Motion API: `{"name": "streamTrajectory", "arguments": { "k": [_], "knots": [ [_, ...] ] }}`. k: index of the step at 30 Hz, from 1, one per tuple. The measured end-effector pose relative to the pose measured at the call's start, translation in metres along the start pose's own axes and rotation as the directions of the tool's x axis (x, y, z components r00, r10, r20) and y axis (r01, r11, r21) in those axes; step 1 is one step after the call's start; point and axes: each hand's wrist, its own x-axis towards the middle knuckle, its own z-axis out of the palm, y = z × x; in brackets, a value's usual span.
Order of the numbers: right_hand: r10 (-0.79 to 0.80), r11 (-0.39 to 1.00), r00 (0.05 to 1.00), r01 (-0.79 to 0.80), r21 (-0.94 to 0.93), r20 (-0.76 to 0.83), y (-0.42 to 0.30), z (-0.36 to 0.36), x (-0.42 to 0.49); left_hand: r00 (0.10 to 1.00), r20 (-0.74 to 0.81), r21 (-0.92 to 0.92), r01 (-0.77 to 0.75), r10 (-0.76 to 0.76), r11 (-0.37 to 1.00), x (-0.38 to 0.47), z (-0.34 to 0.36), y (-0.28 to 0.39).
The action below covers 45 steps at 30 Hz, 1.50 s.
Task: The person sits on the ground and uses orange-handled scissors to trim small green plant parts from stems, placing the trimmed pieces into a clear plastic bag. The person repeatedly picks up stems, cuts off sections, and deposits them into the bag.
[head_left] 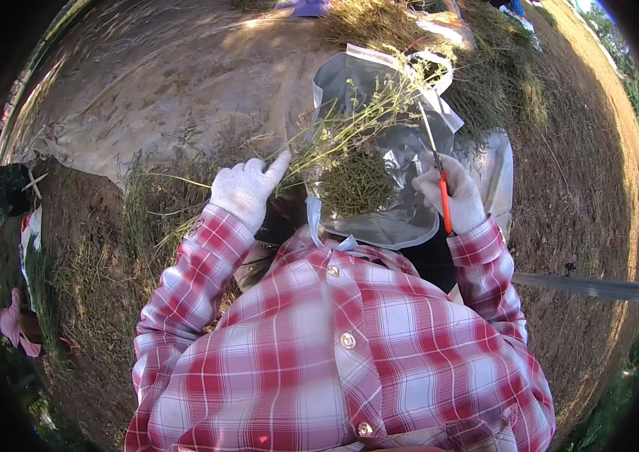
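My left hand (pixel 247 188), in a white knit glove, holds the stem end of a bunch of dry green plant stalks (pixel 353 125), which reach up and right over a plastic apron or sheet. In my right hand (pixel 455 189), also gloved in white, are scissors (pixel 442 192) with red-orange handles, the slim blades pointing up past the stalks' right side. Between the hands a heap of cut green pods or plant bits (pixel 356 183) lies on the clear plastic sheet (pixel 409 217) across my lap. White ties hang at the sheet's near edge.
Loose stalks (pixel 167 192) lie at the left beside a dusty ground tarp (pixel 184 85). A large pile of cut plants (pixel 494 73) rises at the upper right. A dark bag (pixel 8 189) is at far left, with a person in pink (pixel 14 325) below it. A grey strap (pixel 590 286) runs right.
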Motion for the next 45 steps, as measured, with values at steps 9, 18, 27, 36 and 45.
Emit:
{"name": "streamTrajectory", "arguments": {
  "k": [9,18,27,36,45],
  "knots": [
    [0.001,0.822,0.991,0.074,-0.565,0.131,-0.014,-0.079,0.013,0.951,-0.272,0.188,-0.101,0.150,0.977,-0.036,0.008,-0.047],
    [0.154,0.930,0.925,-0.016,-0.368,0.349,-0.032,-0.064,0.020,0.894,-0.363,0.319,-0.146,0.263,0.936,-0.056,-0.007,-0.074],
    [0.236,0.870,0.894,-0.020,-0.492,0.380,-0.041,-0.056,0.033,0.830,-0.407,0.353,-0.242,0.381,0.904,-0.065,-0.020,-0.079],
    [0.331,0.834,0.894,-0.127,-0.538,0.302,-0.062,-0.051,0.024,0.815,-0.405,0.344,-0.283,0.414,0.895,-0.067,-0.019,-0.080],
    [0.165,0.805,0.968,-0.021,-0.593,0.190,-0.053,-0.079,0.034,0.797,-0.421,0.332,-0.309,0.433,0.891,-0.068,-0.015,-0.079]
  ]
}}
